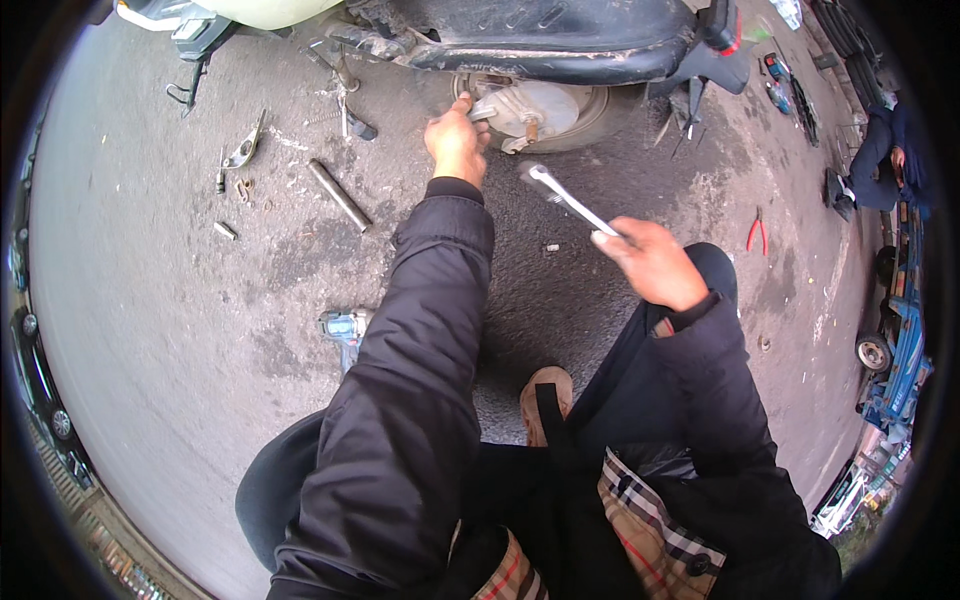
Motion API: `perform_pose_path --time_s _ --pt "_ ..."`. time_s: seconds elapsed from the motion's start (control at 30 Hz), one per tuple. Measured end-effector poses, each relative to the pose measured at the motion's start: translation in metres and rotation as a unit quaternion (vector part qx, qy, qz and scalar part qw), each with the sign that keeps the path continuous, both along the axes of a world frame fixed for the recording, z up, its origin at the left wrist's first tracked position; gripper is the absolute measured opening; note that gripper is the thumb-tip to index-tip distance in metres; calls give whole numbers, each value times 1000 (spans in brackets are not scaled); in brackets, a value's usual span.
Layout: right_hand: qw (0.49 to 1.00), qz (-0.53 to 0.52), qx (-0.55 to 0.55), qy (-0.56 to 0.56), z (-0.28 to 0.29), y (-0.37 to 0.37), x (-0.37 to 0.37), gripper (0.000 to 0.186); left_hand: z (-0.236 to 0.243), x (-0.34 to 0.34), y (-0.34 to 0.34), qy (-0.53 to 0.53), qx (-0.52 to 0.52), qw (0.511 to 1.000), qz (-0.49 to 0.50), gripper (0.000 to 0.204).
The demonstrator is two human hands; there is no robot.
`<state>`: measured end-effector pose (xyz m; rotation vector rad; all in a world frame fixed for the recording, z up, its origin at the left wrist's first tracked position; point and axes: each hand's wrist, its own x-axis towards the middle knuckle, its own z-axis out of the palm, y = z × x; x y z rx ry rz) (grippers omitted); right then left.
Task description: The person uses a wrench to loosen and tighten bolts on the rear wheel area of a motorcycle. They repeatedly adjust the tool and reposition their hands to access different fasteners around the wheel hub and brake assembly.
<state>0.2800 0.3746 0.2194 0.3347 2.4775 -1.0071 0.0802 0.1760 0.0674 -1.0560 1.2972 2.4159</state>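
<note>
My left hand (458,146) reaches to the scooter's wheel hub (545,103), closed on a short silver metal piece (482,113) beside the round cover. Its fingers hide most of that piece, so its kind cannot be told. To the right, my right hand (655,262) grips a long silver wrench (575,200) by its lower end. The wrench's head is blurred and points up toward the wheel, apart from it. The tyre (595,125) shows below the dark body of the scooter (560,45).
On the asphalt lie a metal tube (340,196), a blue cordless power tool (347,326), red pliers (757,234), a small silver cylinder (225,231) and several loose parts left of the wheel. A seated person (880,160) and a blue vehicle (903,345) are at the right.
</note>
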Motion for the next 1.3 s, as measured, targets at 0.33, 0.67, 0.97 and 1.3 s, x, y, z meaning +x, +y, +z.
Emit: perform_pose_path --time_s 0.33,0.67,0.97,1.3 --pt "995 22 84 43 12 12 -33 39 11 4 19 -77 11 997 -11 39" --pt "976 124 151 91 12 16 -54 33 7 5 26 -1 -5 998 67 21" --pt "955 147 232 112 -6 1 -63 31 2 5 26 -36 60 997 25 58" --pt "976 99 175 81 -26 5 -63 45 -5 10 -3 -88 228 949 -197 130"
